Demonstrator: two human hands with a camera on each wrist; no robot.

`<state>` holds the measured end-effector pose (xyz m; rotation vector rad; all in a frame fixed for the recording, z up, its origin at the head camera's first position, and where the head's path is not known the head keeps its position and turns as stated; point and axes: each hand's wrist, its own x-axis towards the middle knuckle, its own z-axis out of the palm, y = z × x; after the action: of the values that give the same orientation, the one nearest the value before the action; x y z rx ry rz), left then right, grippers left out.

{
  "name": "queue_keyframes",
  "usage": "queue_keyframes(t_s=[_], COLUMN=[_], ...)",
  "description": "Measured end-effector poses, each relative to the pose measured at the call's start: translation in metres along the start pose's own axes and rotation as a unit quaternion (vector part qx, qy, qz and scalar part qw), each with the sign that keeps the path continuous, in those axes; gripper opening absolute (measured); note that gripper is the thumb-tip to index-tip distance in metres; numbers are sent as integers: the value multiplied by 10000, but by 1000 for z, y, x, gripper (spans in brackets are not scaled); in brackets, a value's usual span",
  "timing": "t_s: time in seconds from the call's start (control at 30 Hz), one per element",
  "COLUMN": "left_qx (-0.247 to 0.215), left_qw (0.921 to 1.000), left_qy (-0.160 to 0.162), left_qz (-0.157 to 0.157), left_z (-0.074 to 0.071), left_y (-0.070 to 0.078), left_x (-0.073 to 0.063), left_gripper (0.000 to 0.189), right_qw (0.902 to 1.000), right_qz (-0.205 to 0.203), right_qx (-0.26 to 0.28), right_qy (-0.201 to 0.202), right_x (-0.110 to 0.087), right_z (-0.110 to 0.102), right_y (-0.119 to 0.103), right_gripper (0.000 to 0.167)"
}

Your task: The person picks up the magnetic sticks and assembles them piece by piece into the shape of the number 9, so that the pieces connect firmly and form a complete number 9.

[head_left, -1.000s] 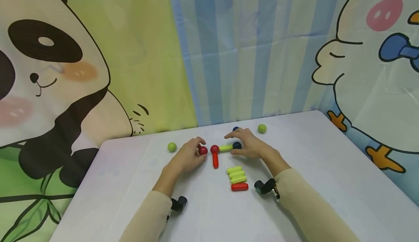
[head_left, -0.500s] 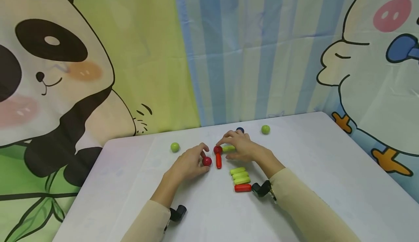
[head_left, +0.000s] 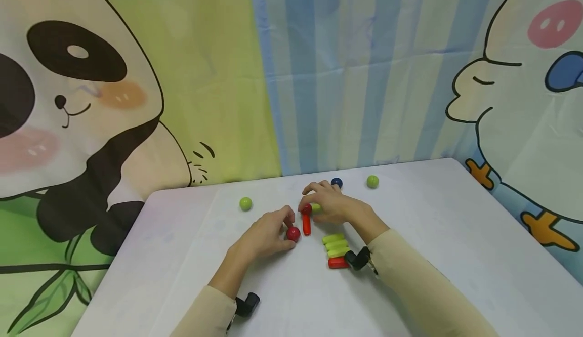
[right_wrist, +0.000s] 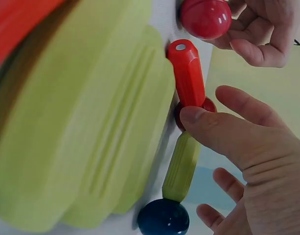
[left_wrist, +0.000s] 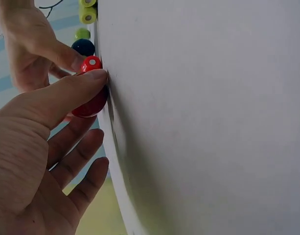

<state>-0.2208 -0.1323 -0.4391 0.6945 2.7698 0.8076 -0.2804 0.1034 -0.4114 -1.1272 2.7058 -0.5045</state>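
In the head view my left hand [head_left: 268, 233] pinches a loose red ball [head_left: 293, 234] between thumb and fingers, just above the white table. To its right lies a joined piece: a red ball [head_left: 307, 209] with a red stick [head_left: 306, 224] pointing towards me and a yellow-green stick [right_wrist: 181, 166] running right to a dark blue ball [right_wrist: 163, 218]. My right hand [head_left: 332, 205] holds this piece at its red ball, thumb on the near side. It hides the dark blue end in the head view. The two red balls are apart.
Several yellow-green sticks [head_left: 336, 246] lie in a row with a red stick [head_left: 337, 263], partly under the right wrist camera [head_left: 357, 259]. Farther back are a green ball [head_left: 246, 204], another green ball [head_left: 372, 181] and a blue ball [head_left: 336, 182]. A printed curtain hangs behind the table.
My right hand has moved left from the dark blue ball to the joined piece's red ball. The left hand has brought its red ball nearer to me, down beside the red stick's end.
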Motion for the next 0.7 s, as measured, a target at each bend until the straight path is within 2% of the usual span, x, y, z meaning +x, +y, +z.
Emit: queue_keyframes(t_s=[0.2,0.47,0.7], left_qx=[118,-30,-39], left_qw=[9997,9997,9996], left_qy=[-12,-56,-134], left_qz=[220,222,227], left_z=[4,7,9], left_y=[3,7,10], left_x=[-2,-4,-5], left_gripper=[47,43,34], right_qw=[9999,9996,9997], right_qz=[25,49,-66], right_qx=[-3,-178,-97], right_qy=[-151,-190,-205], right_x=[7,11,14], right_z=[1,7,8], right_y=[-2,0,0], right_gripper=[36,35,36])
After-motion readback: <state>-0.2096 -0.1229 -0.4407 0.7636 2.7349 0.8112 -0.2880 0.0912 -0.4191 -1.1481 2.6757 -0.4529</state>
